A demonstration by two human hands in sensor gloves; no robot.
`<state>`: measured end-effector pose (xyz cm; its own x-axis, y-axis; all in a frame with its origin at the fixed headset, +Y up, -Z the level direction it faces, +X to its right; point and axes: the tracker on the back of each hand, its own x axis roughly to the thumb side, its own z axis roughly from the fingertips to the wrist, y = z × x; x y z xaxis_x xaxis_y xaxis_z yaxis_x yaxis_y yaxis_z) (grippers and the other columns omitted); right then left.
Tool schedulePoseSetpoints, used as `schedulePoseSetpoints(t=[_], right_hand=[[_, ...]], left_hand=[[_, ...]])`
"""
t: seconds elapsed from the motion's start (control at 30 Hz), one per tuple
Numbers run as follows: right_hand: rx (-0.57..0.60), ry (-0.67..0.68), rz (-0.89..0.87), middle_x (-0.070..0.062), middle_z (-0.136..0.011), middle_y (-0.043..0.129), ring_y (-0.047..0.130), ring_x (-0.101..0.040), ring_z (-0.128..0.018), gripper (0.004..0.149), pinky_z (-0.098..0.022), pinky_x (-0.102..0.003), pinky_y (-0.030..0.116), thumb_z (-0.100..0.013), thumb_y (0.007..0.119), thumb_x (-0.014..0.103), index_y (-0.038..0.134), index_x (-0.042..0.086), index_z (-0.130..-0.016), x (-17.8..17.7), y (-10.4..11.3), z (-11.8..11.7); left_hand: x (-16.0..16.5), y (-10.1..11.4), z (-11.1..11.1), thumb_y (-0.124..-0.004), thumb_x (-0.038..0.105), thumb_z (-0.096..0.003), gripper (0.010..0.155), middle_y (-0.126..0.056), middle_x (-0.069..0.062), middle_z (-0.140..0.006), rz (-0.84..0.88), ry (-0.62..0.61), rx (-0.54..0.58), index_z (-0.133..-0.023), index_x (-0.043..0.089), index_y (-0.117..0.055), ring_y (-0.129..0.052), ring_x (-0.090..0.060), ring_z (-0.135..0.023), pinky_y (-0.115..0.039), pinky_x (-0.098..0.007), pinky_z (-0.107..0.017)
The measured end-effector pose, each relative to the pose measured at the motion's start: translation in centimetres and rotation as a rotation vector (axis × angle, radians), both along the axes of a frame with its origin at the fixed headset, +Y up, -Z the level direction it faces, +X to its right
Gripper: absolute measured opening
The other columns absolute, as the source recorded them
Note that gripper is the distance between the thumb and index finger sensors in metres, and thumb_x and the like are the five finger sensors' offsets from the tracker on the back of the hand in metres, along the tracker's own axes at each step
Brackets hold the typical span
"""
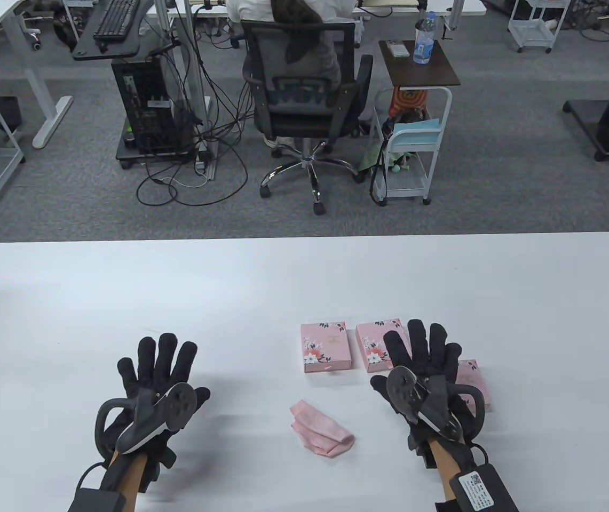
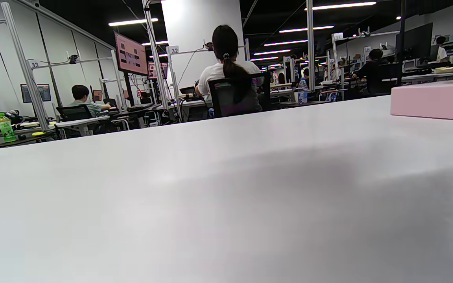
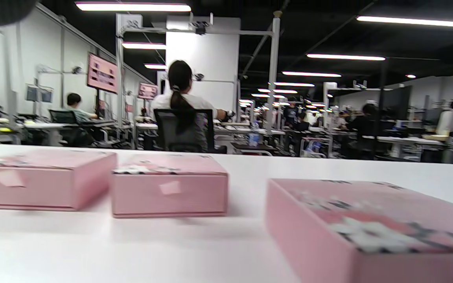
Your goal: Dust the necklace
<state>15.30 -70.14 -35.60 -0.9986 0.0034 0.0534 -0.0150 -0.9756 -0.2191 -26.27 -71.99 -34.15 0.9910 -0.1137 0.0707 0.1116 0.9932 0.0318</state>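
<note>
An open office with grey carpet, desks and a seated person (image 1: 283, 32) on a mesh chair lies beyond the white table (image 1: 304, 277).

On the table's left, the left hand (image 1: 157, 373) lies palm down with fingers spread apart, holding nothing. Right of it, near the front edge between the two hands, lies a crumpled pink cloth (image 1: 321, 429), touched by neither hand. Behind the cloth sits the left pink floral box (image 1: 325, 346), closed, and just beside it the middle pink floral box (image 1: 376, 344), partly covered by the right hand (image 1: 424, 362). That hand also has its fingers spread and flat, over the middle box and the right pink floral box (image 1: 472, 378), which peeks out at its far side; whether it presses on them cannot be told.

No necklace is visible in any view; the boxes are all shut.

The left wrist view shows only bare table and the side of one pink box (image 2: 435, 100) at the right. The right wrist view shows all three boxes low and side-on, the nearest (image 3: 372, 232) blurred, with small white tabs on the front walls of the other two.
</note>
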Motion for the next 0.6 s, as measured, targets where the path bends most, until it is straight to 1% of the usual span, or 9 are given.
schedulePoseSetpoints(t=[0.17, 0.27, 0.4, 0.6], right_hand=[[0.016, 0.062, -0.017, -0.004, -0.120, -0.001, 0.004, -0.041, -0.114, 0.081, -0.082, -0.062, 0.018, -0.040, 0.049, 0.074, 0.012, 0.046, -0.106, -0.6, -0.4, 0.8], [0.008, 0.071, -0.025, -0.004, -0.120, -0.001, 0.003, -0.041, -0.114, 0.081, -0.082, -0.063, 0.017, -0.040, 0.047, 0.075, 0.012, 0.046, -0.106, -0.5, -0.7, 1.0], [-0.015, 0.073, -0.019, -0.004, -0.120, -0.001, 0.002, -0.041, -0.113, 0.081, -0.082, -0.063, 0.016, -0.040, 0.047, 0.075, 0.012, 0.046, -0.107, -0.5, -1.3, 1.1], [-0.023, 0.076, -0.005, -0.004, -0.120, -0.001, 0.002, -0.041, -0.113, 0.080, -0.082, -0.063, 0.016, -0.041, 0.048, 0.074, 0.013, 0.046, -0.107, -0.7, -1.6, 1.2]], left_hand=[[0.0, -0.1, 0.0, -0.034, 0.068, -0.0471, 0.085, 0.004, -0.010, -0.128, -0.008, -0.007, 0.004, -0.117, 0.033, 0.001, -0.003, -0.051, -0.116, -0.019, -0.074, -0.079], [0.0, -0.2, 0.0, -0.034, 0.068, -0.0471, 0.085, 0.004, -0.011, -0.128, -0.011, -0.008, 0.003, -0.117, 0.033, 0.001, -0.004, -0.050, -0.116, -0.019, -0.075, -0.079], [0.0, -0.2, 0.0, -0.034, 0.068, -0.0472, 0.085, 0.004, -0.010, -0.128, -0.012, -0.005, 0.003, -0.117, 0.033, 0.001, -0.004, -0.050, -0.116, -0.019, -0.075, -0.079], [0.0, -0.2, 0.1, -0.034, 0.068, -0.0471, 0.085, 0.004, -0.010, -0.128, -0.019, -0.003, -0.001, -0.117, 0.033, 0.001, -0.004, -0.050, -0.117, -0.019, -0.075, -0.079]])
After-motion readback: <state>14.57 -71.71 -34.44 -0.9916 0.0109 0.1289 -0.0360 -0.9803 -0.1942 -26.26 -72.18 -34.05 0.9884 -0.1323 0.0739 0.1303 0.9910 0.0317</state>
